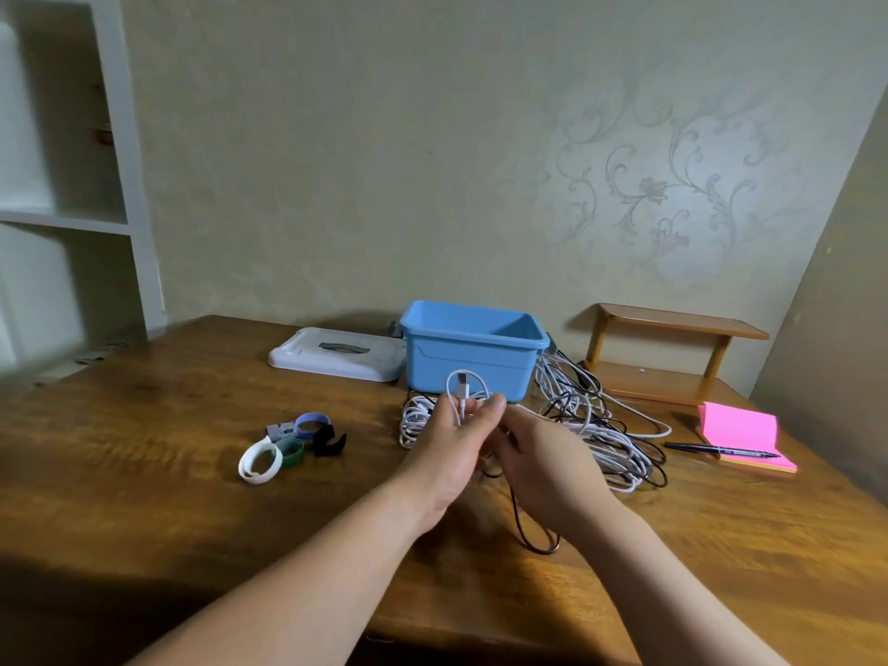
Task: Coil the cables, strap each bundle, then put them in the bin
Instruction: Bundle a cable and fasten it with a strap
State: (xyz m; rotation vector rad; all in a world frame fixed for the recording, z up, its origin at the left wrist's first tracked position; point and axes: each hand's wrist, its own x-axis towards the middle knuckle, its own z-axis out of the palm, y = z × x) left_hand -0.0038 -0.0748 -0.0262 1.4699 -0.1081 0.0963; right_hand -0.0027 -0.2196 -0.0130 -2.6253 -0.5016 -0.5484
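Observation:
My left hand (454, 439) pinches a white cable (462, 387) near its plug, and a small loop rises above the fingers. My right hand (543, 461) sits just right of it with curled fingers on the same white cable. A tangle of white and black cables (605, 435) lies to the right on the wooden table (168, 449), and a smaller white heap (415, 418) shows behind my left hand. The blue bin (473, 350) stands open beyond my hands. Several rolled straps (288, 444) in white, green, purple and black lie to the left.
The bin's white lid (336, 353) lies flat left of the bin. A small wooden shelf (668, 353) stands at the back right. Pink sticky notes (742, 437) and a black pen (716, 449) lie at the right. A black cable loop (538, 535) trails toward me.

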